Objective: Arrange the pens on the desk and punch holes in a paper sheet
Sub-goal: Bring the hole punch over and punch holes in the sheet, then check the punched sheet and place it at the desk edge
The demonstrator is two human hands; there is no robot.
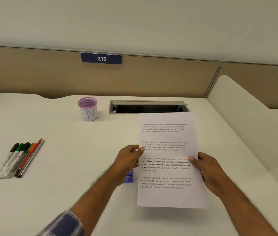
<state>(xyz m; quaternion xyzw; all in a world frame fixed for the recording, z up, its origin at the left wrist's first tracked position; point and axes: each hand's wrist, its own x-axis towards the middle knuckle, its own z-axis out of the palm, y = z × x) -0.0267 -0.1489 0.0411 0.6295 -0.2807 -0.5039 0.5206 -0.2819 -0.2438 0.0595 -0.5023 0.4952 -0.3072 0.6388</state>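
Observation:
A printed paper sheet (169, 195) is lifted above the white desk (66, 193), held by both hands. My left hand (128, 159) pinches its left edge, thumb on top. My right hand (206, 167) pinches the right edge the same way. A small purple hole punch (129, 178) sits on the desk under my left hand, mostly hidden by the hand and the sheet. Several pens and markers (19, 159) lie side by side in a neat row at the desk's left.
A pink mesh pen holder (88, 109) with a white label stands at the back of the desk. An open cable hatch (148, 107) lies behind the sheet. A beige partition with a "215" sign (101, 58) closes the back; a white divider (247, 116) borders the right.

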